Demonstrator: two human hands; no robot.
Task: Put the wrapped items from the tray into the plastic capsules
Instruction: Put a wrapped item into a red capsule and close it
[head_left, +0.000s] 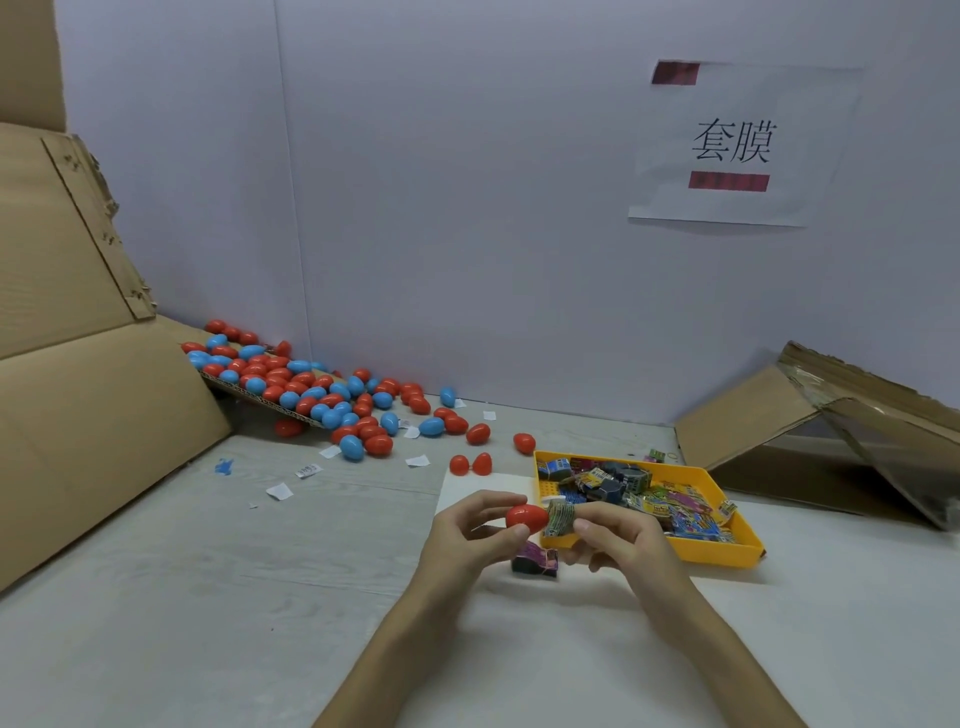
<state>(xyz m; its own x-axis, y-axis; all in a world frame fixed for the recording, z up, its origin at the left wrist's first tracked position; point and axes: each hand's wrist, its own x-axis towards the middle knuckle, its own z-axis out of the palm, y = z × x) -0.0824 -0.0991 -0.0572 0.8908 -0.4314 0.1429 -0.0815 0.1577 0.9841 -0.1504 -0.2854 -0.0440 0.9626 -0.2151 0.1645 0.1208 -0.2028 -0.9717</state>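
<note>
– Pale wood-grain bench, lilac board behind it, a paper sign (737, 145) taped up at one o'clock. Where does the job stand?

– Mid-fill. The left hand (470, 525) pinches a red capsule (526, 517) between thumb and fingers. The right hand (618, 530) pinches a folded wrapped item (558, 517), its end touching the capsule. Whether it has gone in at all, I can't tell.

– And around the hands?

– At six o'clock, just beneath them, a dark purple packet (535, 558) lies on the bench. At eleven sit what look like two red capsule halves (470, 464), side by side, domes up. At three is the yellow tray (727, 551), hard plastic with a low rim and a perforated floor, heaped with crinkly printed packets.

– So plenty is left?

– Most of it, I'd judge, since the tray looks well stocked. Out at ten o'clock a pile of capsules (311, 395), glossy red and blue egg shapes, spills off a corrugated flap. Filled or empty, nothing shows.

– Anything further out?

– White paper scraps (280, 491) at nine, flattened cardboard (78, 415) beyond them, and an open carton (831, 431) at two.
</note>
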